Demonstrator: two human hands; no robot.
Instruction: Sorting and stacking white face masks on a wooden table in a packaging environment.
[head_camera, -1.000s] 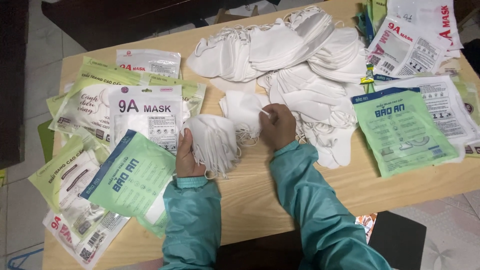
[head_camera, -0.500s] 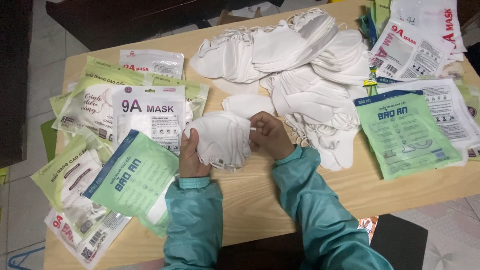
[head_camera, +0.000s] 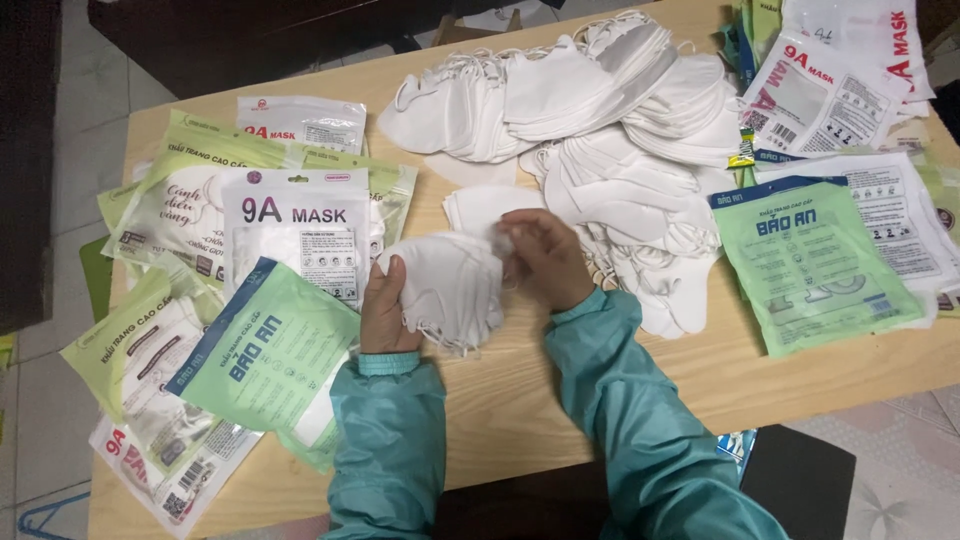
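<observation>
My left hand (head_camera: 385, 312) grips a small stack of white face masks (head_camera: 448, 290) from its left side, just above the wooden table (head_camera: 560, 390). My right hand (head_camera: 543, 258) pinches the right edge of the same stack with its fingertips. Both arms wear teal sleeves. One flat white mask (head_camera: 480, 205) lies on the table just behind the held stack. A big heap of loose white masks (head_camera: 590, 110) spreads across the far middle and right of the table.
Green and white mask pouches (head_camera: 265, 350) overlap at the left. A green pouch (head_camera: 810, 265) and several white printed pouches (head_camera: 830, 90) lie at the right. Dark furniture stands beyond the far edge, and tiled floor shows at the left.
My right hand has come from the table's loose masks to the stack's right edge. The stack has risen a little and now sits between both hands.
</observation>
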